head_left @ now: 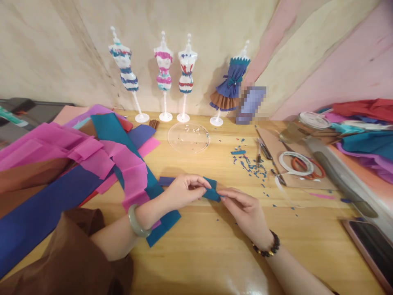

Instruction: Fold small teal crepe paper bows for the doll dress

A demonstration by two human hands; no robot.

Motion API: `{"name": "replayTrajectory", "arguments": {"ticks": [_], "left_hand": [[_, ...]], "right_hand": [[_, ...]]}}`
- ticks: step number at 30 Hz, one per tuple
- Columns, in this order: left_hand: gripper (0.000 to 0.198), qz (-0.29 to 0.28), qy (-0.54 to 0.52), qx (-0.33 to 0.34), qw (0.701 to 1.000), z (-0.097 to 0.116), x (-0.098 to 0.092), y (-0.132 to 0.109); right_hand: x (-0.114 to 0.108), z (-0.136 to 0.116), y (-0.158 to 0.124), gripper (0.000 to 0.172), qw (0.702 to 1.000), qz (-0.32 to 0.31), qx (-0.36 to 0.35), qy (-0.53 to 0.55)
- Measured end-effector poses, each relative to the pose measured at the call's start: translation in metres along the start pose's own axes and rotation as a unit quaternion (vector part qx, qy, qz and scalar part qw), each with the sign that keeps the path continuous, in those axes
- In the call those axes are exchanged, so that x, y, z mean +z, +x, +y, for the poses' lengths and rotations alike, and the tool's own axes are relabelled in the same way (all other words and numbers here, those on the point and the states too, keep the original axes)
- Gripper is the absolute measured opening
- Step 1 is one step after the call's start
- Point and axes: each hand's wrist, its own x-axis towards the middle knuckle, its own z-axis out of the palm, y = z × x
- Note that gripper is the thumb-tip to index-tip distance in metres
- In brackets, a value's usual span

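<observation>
Between my two hands is a small folded piece of teal paper [211,194], which looks like crepe paper. My left hand [187,189] pinches its left side between thumb and fingers. At its right edge, my right hand [241,205] grips it with thumb and forefinger. A dark blue strip [166,180] lies on the table just behind my left wrist. Under and beside my left forearm spread a long teal strip [135,164] and a pink folded strip [132,164].
Small white mannequins [165,69] stand along the wall, one in a blue and brown ruffled dress [230,84]. A clear round plate [188,139] sits before them. Blue scraps [253,168], tape [284,164] and orange-handled scissors [311,168] lie right, with a phone [373,246] nearer.
</observation>
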Motion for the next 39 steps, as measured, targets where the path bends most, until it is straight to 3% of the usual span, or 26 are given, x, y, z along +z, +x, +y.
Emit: {"name": "replayTrajectory", "arguments": {"ticks": [12,18,22,31,39], "left_hand": [[0.014,-0.019,0.018,0.018,0.999,0.009,0.002,-0.003],[0.020,-0.044,0.146,0.034,0.988,0.006,0.004,-0.003],[0.019,-0.052,0.217,0.063,0.973,0.006,0.004,-0.004],[0.017,-0.030,0.253,0.152,0.955,-0.001,0.005,-0.004],[0.018,-0.027,0.253,0.173,0.951,-0.005,0.004,-0.004]], "right_hand": [[-0.001,-0.008,-0.002,0.017,0.999,-0.022,-0.030,-0.027],[0.002,-0.009,-0.003,0.020,0.995,-0.039,-0.080,-0.042],[0.000,-0.010,-0.004,0.018,0.996,-0.032,-0.070,-0.051],[0.008,-0.002,-0.004,0.019,0.998,0.015,-0.015,-0.063],[0.004,-0.001,-0.003,0.018,0.997,0.022,-0.016,-0.077]]}}
